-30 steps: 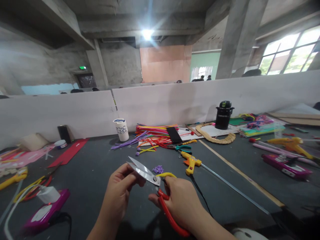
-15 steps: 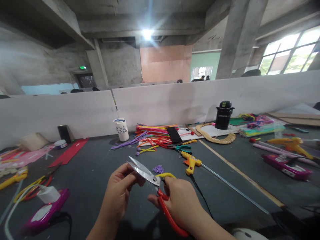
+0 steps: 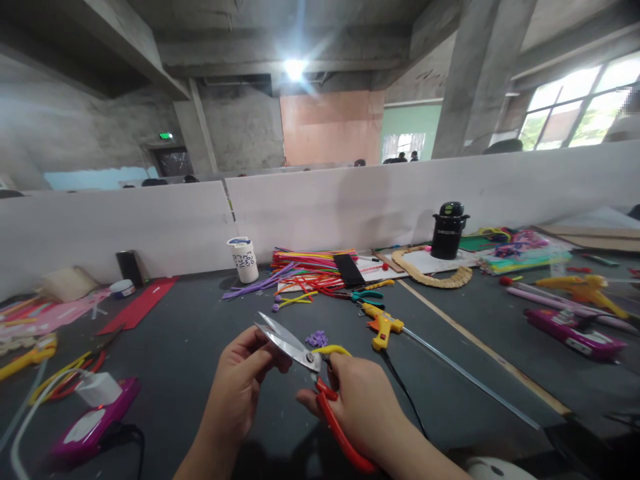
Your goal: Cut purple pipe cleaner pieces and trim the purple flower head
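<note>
Scissors barely moved since the earlier frame. Near right: right hand grips their handles, blades apart. Left hand pinched against blades, can't tell on what; closing carelessly could nick it. Purple bits just beyond.

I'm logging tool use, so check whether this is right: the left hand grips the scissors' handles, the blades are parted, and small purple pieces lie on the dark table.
One slip: the head view shows the right hand gripping the scissors' handles, not the left hand. The blades are parted, and small purple pieces lie on the dark table.
</note>
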Action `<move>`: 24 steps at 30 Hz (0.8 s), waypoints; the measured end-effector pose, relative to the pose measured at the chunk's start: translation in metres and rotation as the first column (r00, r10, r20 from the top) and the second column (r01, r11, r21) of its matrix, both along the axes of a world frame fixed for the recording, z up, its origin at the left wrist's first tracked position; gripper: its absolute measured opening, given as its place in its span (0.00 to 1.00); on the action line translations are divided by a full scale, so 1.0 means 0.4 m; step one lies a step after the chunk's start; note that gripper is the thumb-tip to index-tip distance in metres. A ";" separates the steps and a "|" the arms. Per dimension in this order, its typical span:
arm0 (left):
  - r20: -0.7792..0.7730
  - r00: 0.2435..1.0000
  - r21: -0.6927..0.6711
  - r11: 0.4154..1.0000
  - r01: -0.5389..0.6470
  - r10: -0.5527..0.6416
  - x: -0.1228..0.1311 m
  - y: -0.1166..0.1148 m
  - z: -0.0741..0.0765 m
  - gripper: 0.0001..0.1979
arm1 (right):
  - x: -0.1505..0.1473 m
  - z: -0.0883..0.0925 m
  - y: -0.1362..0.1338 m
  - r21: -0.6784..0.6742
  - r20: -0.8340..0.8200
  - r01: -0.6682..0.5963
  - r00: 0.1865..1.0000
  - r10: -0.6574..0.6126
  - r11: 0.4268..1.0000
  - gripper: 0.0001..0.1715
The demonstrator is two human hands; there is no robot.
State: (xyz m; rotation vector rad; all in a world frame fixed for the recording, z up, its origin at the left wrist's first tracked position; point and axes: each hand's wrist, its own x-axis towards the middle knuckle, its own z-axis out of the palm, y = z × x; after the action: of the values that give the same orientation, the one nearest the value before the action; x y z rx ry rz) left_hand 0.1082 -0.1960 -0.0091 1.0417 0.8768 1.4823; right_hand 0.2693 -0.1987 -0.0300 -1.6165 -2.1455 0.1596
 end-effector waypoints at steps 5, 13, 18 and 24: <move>0.012 1.000 -0.003 1.000 0.001 -0.001 0.001 0.000 0.000 0.01 | -0.001 0.000 -0.002 -0.004 0.000 -0.016 1.000 0.016 1.000 0.27; 0.001 1.000 -0.014 1.000 -0.004 0.004 -0.003 0.002 0.004 0.01 | 0.005 -0.004 0.008 -0.005 -0.004 -0.012 1.000 0.012 1.000 0.28; 0.009 1.000 -0.073 0.997 0.000 0.001 -0.002 0.001 0.004 0.03 | 0.016 -0.012 0.033 -0.096 -0.289 -0.127 0.953 0.094 0.987 0.22; -0.053 0.986 -0.165 0.975 0.149 -0.160 0.018 0.006 -0.009 0.05 | 0.017 0.008 0.055 -0.225 -0.752 -0.339 0.657 0.059 0.913 0.07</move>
State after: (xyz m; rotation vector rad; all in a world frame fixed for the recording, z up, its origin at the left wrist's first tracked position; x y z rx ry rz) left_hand 0.1153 -0.1937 -0.0128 1.0195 0.9244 1.2330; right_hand 0.2762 -0.1767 -0.0266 -1.1443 -1.6698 1.1297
